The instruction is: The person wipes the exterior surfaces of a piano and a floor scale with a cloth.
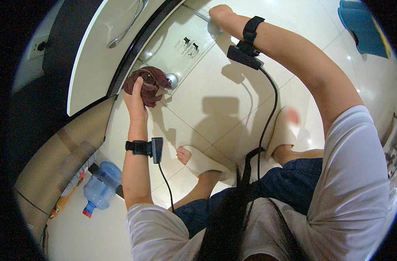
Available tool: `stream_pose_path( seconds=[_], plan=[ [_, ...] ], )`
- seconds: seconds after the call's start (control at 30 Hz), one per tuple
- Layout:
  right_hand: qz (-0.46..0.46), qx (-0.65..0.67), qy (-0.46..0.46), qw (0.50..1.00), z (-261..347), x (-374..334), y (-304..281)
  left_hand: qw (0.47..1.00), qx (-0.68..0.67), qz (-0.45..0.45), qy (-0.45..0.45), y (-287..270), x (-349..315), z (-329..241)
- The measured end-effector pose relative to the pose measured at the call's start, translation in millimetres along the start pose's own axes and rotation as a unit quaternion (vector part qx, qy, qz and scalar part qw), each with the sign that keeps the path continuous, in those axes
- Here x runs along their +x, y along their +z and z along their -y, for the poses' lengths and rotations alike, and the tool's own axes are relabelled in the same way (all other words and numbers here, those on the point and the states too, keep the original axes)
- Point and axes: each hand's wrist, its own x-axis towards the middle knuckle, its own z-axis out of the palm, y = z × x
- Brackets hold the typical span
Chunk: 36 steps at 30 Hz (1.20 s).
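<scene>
Left hand (136, 98) pressing dark red cloth (147, 84)

- The scene is brightly and evenly lit from overhead, with small white glare spots on the glossy floor tiles (233, 82).
- Soft grey shadows of the person's arms and body fall on the tiles between the arms.
- Strong fisheye bending curves the white cabinet door (102, 52), and a black vignette rings the frame.
- Focus is fair at the centre; one slipper (285, 128) toe looks smeared.
</scene>
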Motion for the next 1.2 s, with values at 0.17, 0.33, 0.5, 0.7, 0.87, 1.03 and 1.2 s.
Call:
stream_pose_path(
  seconds=[0.17,0.33,0.5,0.7,0.87,1.03,1.2],
  plan=[
    [-0.123,0.139,0.18,0.966,24.6,-41.9,-19.6,0.988,0.042,-0.07,0.128,55.0,-7.5,-2.7],
    [-0.128,0.161,0.176,0.963,2.6,-75.5,-19.3,0.885,0.393,-0.096,0.232,112.9,-6.5,22.1],
    [-0.066,0.252,0.222,0.94,-0.6,-79.1,-0.7,0.804,0.533,-0.083,0.251,176.4,-11.0,36.3],
    [-0.015,0.155,-0.105,0.982,-110.3,-36.7,37.9,0.73,0.551,0.009,0.405,252.5,-6.2,33.4],
    [0.078,0.421,0.242,0.871,-25.7,-64.3,33.4,0.754,0.575,-0.05,0.313,165.4,-14.2,44.4],
    [0.136,0.455,0.249,0.844,-27.6,-74.3,24.1,0.76,0.561,-0.145,0.295,129.5,-35.8,55.3],
    [0.129,0.464,0.27,0.834,-29.2,-73.2,39.0,0.81,0.465,-0.229,0.275,94.9,-57.7,66.4]
  ],
)
